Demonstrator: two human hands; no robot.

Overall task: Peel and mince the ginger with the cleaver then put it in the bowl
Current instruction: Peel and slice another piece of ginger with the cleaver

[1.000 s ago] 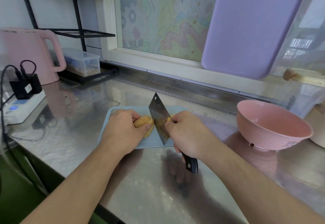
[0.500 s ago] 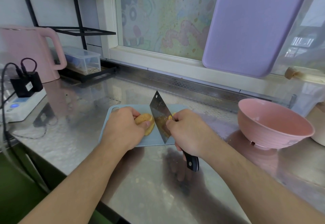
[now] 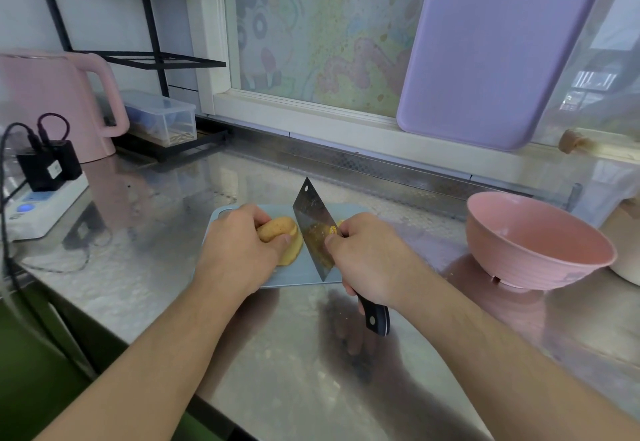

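- Ginger (image 3: 281, 237): one tan, knobbly piece lying on the light blue cutting board (image 3: 304, 272), a pale yellow cut or peeled face turned toward the blade
- Left hand (image 3: 239, 250): set over the left part of the ginger, fingers curled round it and thumb tip pressed against its near side, holding it down on the board
- Cleaver (image 3: 315, 232): broad steel blade standing on edge on the board just to the right of the ginger, tip pointing away from the person; yellowish residue on the flat; black riveted handle sticking out below the fist
- Right hand (image 3: 370, 260): wrapped round the cleaver handle up at the blade, thumb laid against the flat of the blade
- Small yellow scrap (image 3: 340, 222): partly visible on the board behind the right hand; what it is cannot be told
- Pink bowl (image 3: 540, 243): on the steel counter (image 3: 301, 371), well to the right of the board, inside bare
- Pink kettle (image 3: 59, 101): far left of the counter
- White power strip (image 3: 41, 205): left edge, two black plugs in it
- Clear lidded box (image 3: 162, 116): on the black rack's lower level
- Purple board (image 3: 491, 49): leaning against the window
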